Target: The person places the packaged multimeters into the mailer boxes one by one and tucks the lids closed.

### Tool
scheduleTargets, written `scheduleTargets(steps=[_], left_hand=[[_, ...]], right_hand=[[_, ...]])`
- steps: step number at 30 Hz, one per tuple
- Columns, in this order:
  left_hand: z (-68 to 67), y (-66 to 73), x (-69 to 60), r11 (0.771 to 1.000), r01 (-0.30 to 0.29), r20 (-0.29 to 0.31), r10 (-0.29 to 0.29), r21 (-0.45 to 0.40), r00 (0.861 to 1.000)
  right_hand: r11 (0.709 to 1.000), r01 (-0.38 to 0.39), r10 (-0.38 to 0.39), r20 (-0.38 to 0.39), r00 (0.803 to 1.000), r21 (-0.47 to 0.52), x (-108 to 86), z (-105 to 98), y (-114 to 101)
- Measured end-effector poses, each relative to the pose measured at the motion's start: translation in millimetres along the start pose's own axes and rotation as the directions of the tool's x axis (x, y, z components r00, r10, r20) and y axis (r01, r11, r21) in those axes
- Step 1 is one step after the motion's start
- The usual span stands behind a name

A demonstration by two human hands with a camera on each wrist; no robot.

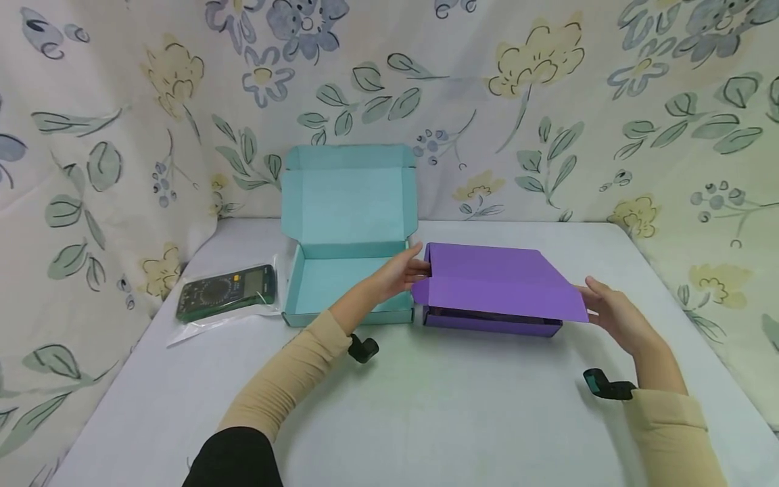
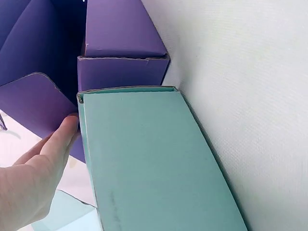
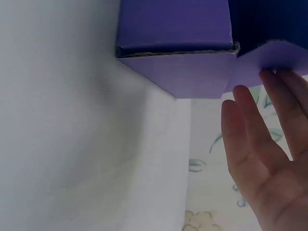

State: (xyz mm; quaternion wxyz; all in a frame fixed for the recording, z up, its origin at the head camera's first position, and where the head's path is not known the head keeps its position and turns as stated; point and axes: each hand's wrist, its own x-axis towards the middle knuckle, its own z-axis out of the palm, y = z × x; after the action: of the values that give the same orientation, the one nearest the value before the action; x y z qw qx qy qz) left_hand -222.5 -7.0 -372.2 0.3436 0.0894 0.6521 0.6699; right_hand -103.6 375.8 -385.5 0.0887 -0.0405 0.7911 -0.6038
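A purple cardboard box (image 1: 493, 325) sits on the table with its lid (image 1: 487, 277) tilted down over it, a dark gap showing under the lid's front edge. My left hand (image 1: 395, 276) reaches across the turquoise box to the lid's left side, its fairly straight fingers touching the purple side flap (image 2: 38, 101). On the opposite side, my right hand (image 1: 617, 316) has its fingers extended, the tips at the right side flap (image 3: 274, 60). Immediately left of the purple box stands the turquoise box (image 1: 349, 284), its lid (image 1: 349, 203) raised. The purple box's inside is mostly hidden.
A multimeter (image 1: 228, 291) in a clear plastic bag (image 1: 201, 330) lies left of the turquoise box. The white table (image 1: 462, 406) extends in front of both boxes. Behind it hangs a floral cloth (image 1: 462, 122).
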Motion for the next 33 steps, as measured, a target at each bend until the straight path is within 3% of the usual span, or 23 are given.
scheduleTargets(steps=[5, 10, 15, 19, 24, 27, 30, 33], left_hand=[[5.8, -1.3, -1.1, 1.0, 0.014, -0.054, -0.014, 0.008, 0.998], [15.5, -2.1, -6.9, 0.986, 0.017, -0.156, 0.009, 0.164, 0.988], [20.8, -4.0, -16.9, 0.919, 0.002, -0.177, 0.074, 0.394, 0.981], [21.2, -6.0, -21.2, 0.874, -0.006, -0.151, 0.091, 0.486, 0.984], [22.2, -6.0, -18.2, 0.887, 0.008, -0.149, 0.068, 0.461, 0.987], [21.3, -5.1, -15.9, 0.892, 0.013, -0.148, 0.06, 0.451, 0.987], [21.6, -6.8, -16.8, 0.859, 0.0, -0.129, 0.077, 0.512, 0.989], [23.3, -9.8, -20.9, 0.777, -0.041, -0.108, 0.14, 0.628, 0.984]], right_hand=[[0.988, -0.069, 0.058, -0.082, 0.995, -0.138, -5.2, 5.4, -0.9], [0.983, -0.059, 0.045, -0.087, 0.995, -0.173, -8.2, 10.2, -0.9], [0.991, -0.038, 0.024, -0.116, 0.993, -0.125, -8.8, 13.5, 1.4], [0.998, -0.009, 0.0, -0.135, 0.991, -0.069, -8.0, 15.6, 7.0], [1.0, 0.015, -0.018, -0.139, 0.99, -0.024, -6.0, 19.9, 14.5], [0.998, 0.0, -0.008, -0.145, 0.989, -0.059, -3.2, 23.0, 14.5], [0.99, -0.028, 0.005, -0.163, 0.987, -0.139, -4.2, 25.9, 12.3], [0.97, -0.062, 0.007, -0.229, 0.973, -0.234, -7.9, 29.1, 8.7]])
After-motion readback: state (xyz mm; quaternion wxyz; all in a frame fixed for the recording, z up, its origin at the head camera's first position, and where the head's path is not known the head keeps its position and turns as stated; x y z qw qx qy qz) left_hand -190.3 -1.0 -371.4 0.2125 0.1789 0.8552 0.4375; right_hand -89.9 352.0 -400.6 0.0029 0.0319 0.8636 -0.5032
